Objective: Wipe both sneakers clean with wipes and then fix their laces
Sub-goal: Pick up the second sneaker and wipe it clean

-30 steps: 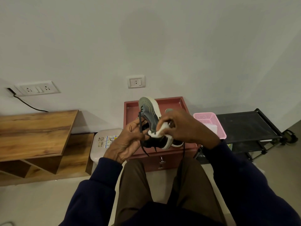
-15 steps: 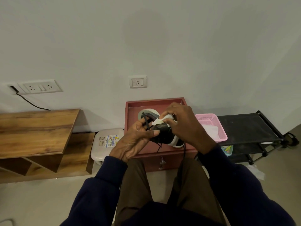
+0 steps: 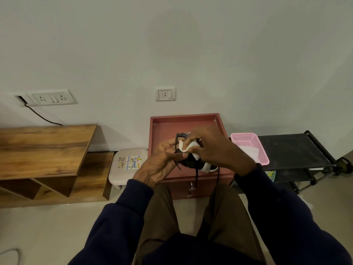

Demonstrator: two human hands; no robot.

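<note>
While my left hand (image 3: 162,163) grips a dark sneaker (image 3: 191,162) over the red box (image 3: 164,127), my right hand (image 3: 215,150) pinches a white wipe (image 3: 188,147) against it; wiping looks under way, with laces (image 3: 196,176) dangling loose, unfixed.

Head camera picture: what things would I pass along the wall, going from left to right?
wooden shelf → white stool → red box → pink basket → black rack
</note>
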